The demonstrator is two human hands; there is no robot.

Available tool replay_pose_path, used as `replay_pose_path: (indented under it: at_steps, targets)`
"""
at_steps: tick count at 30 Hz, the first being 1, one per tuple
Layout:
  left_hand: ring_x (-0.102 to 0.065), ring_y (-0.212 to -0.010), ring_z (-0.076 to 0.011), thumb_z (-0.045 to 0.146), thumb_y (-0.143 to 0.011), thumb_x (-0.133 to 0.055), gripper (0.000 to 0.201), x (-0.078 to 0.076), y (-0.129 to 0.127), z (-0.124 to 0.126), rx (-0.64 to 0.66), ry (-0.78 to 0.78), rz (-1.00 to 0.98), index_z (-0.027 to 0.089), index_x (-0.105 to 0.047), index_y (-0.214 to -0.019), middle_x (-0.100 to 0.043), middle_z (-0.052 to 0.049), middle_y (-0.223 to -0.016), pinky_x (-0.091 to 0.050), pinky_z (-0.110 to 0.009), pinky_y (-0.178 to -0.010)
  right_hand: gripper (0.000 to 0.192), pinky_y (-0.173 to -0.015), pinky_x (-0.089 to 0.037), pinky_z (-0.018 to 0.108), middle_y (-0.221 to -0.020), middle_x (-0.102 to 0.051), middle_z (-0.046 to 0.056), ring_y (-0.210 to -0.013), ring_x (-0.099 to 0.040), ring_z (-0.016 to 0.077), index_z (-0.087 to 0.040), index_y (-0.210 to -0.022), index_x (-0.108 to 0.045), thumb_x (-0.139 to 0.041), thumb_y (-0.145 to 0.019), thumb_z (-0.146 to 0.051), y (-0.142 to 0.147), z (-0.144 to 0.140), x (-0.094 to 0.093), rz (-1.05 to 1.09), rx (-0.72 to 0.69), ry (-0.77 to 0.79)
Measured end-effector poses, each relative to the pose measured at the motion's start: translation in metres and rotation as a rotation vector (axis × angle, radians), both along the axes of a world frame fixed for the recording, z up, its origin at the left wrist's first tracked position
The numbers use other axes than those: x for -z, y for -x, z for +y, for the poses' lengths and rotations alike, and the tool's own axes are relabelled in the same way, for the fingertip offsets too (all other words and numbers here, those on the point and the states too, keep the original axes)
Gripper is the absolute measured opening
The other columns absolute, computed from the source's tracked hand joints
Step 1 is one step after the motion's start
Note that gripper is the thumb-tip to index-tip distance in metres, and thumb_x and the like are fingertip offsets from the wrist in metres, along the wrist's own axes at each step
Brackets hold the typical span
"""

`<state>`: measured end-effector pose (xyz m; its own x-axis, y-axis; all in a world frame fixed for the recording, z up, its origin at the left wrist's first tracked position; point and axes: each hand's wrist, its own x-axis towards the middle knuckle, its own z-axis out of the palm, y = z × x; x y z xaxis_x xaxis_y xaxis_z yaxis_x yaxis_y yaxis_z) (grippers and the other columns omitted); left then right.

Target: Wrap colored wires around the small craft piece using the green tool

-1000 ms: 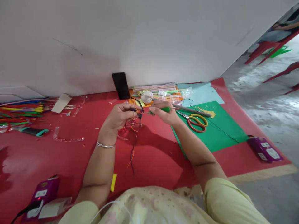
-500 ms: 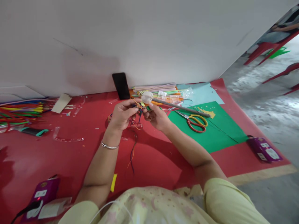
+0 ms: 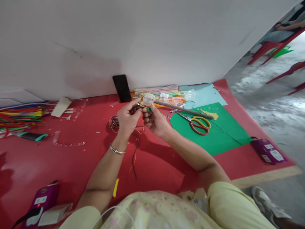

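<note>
Both hands meet above the red sheet [image 3: 59, 165], fingertips pressed together near its far edge. Left hand [image 3: 127, 119] is closed, pinching a small bunch of coloured threads [image 3: 135, 152] whose purple and orange tails hang down to the sheet below the wrist. Right hand [image 3: 154, 121] is closed too, its fingers curled round a small green piece [image 3: 149, 109] right where the threads are gripped; what that piece is cannot be told.

A white wall [image 3: 143, 41] rises behind the sheet. On the right side lies a green paper sheet [image 3: 219, 136], with a pale blue sheet [image 3: 205, 95] just beyond it. A long grey stick [image 3: 186, 109] lies across the green paper's far corner, and red-and-yellow scissors [image 3: 199, 123] lie beside it. A pile of coloured pipe cleaners [image 3: 19, 116] sits at the far left. A black phone [image 3: 122, 88] leans against the wall, near a bundle of straws [image 3: 159, 90]. Just past the fingertips sits a white ball [image 3: 148, 99]. A coil of coloured thread [image 3: 114, 122] rests on the sheet beside the left hand. A silver bangle [image 3: 117, 150] circles the left wrist.
</note>
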<state>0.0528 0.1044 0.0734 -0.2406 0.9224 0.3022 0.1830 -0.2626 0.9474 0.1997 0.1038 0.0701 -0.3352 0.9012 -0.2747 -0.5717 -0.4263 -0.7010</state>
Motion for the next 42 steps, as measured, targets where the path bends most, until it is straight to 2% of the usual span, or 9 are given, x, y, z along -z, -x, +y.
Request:
replay_pose_path:
  at_steps: [6,12,17,19,22,28,34,38,42]
  targets:
    - [-0.081,-0.104,-0.0218,0.031,-0.087,-0.083,0.038,0.005,-0.004,-0.001,0.033,-0.02,-0.084,0.023,-0.087,-0.124,-0.087,-0.007,-0.118,-0.065,-0.032,-0.091,0.059,-0.046,-0.03,0.024,-0.071,-0.063,-0.004,-0.058,-0.048,0.0086,-0.02,-0.088,-0.074,-0.094,-0.075,-0.074,0.001,-0.003,-0.003,0.037,0.038,0.045]
    - [-0.081,-0.102,-0.021,0.036,-0.09,-0.083,0.036,0.008,-0.003,0.0,0.017,-0.004,-0.135,0.023,-0.086,-0.123,-0.087,-0.008,-0.117,-0.066,-0.032,-0.087,0.057,-0.042,-0.025,0.022,-0.07,-0.059,-0.005,-0.054,-0.043,0.0075,-0.022,-0.089,-0.071,-0.09,-0.083,-0.075,0.001,-0.006,-0.007,0.105,0.005,0.047]
    - [-0.08,-0.108,-0.0216,0.03,-0.089,-0.084,0.04,0.011,-0.01,-0.002,-0.103,-0.072,-0.055,0.027,-0.087,-0.129,-0.087,-0.005,-0.12,-0.065,-0.034,-0.097,0.054,-0.041,-0.027,0.017,-0.07,-0.059,-0.006,-0.054,-0.043,0.0055,-0.02,-0.092,-0.073,-0.089,-0.088,-0.071,0.001,-0.01,-0.011,0.246,-0.018,0.122]
    - [-0.078,-0.091,-0.0176,0.03,-0.085,-0.086,0.043,0.011,-0.015,-0.001,-0.092,-0.047,-0.199,0.027,-0.087,-0.128,-0.087,-0.003,-0.107,-0.064,-0.029,-0.081,0.052,-0.042,-0.028,0.017,-0.071,-0.06,-0.006,-0.054,-0.044,0.0054,-0.02,-0.092,-0.073,-0.087,-0.092,-0.07,0.002,-0.012,-0.012,0.284,-0.027,0.129]
    - [-0.063,-0.059,-0.0099,0.028,-0.073,-0.09,0.045,0.004,-0.015,0.001,0.053,0.109,-0.498,0.026,-0.09,-0.118,-0.08,0.001,-0.08,-0.049,-0.022,-0.054,0.053,-0.044,-0.029,0.018,-0.072,-0.061,-0.005,-0.055,-0.045,0.0063,-0.02,-0.093,-0.074,-0.085,-0.092,-0.072,0.002,-0.01,-0.009,0.229,-0.016,0.085]
    - [-0.062,-0.056,-0.0089,0.022,-0.057,-0.094,0.04,-0.021,0.005,0.001,0.143,0.284,-0.562,0.02,-0.089,-0.096,-0.081,-0.001,-0.082,-0.043,-0.02,-0.048,0.064,-0.053,-0.034,0.024,-0.073,-0.063,-0.001,-0.064,-0.05,0.0109,-0.021,-0.085,-0.075,-0.081,-0.085,-0.085,-0.005,0.007,0.01,-0.082,0.036,-0.142]
    - [-0.064,-0.058,-0.011,0.022,-0.055,-0.092,0.038,-0.026,0.012,0.0,0.172,0.328,-0.54,0.019,-0.088,-0.093,-0.076,0.0,-0.074,-0.049,-0.021,-0.05,0.074,-0.058,-0.04,0.027,-0.078,-0.067,0.002,-0.067,-0.056,0.0132,-0.021,-0.087,-0.079,-0.07,-0.086,-0.094,-0.017,0.019,0.029,-0.334,0.081,-0.48]
    - [-0.065,-0.057,-0.0125,0.022,-0.058,-0.09,0.036,-0.024,0.016,0.001,0.233,0.341,-0.525,0.019,-0.088,-0.094,-0.079,-0.002,-0.077,-0.047,-0.023,-0.048,0.068,-0.061,-0.045,0.03,-0.081,-0.068,0.004,-0.069,-0.058,0.0148,-0.021,-0.087,-0.083,-0.068,-0.095,-0.087,-0.028,0.024,0.022,-0.438,0.124,-0.799]
    - [-0.066,-0.057,-0.0132,0.021,-0.06,-0.088,0.038,-0.025,0.021,0.001,0.299,0.341,-0.517,0.018,-0.088,-0.097,-0.081,-0.004,-0.08,-0.047,-0.024,-0.048,0.061,-0.077,-0.056,0.036,-0.085,-0.071,0.006,-0.077,-0.064,0.0189,-0.023,-0.091,-0.085,-0.065,-0.103,-0.079,-0.04,0.029,0.011,-0.544,0.143,-1.109]
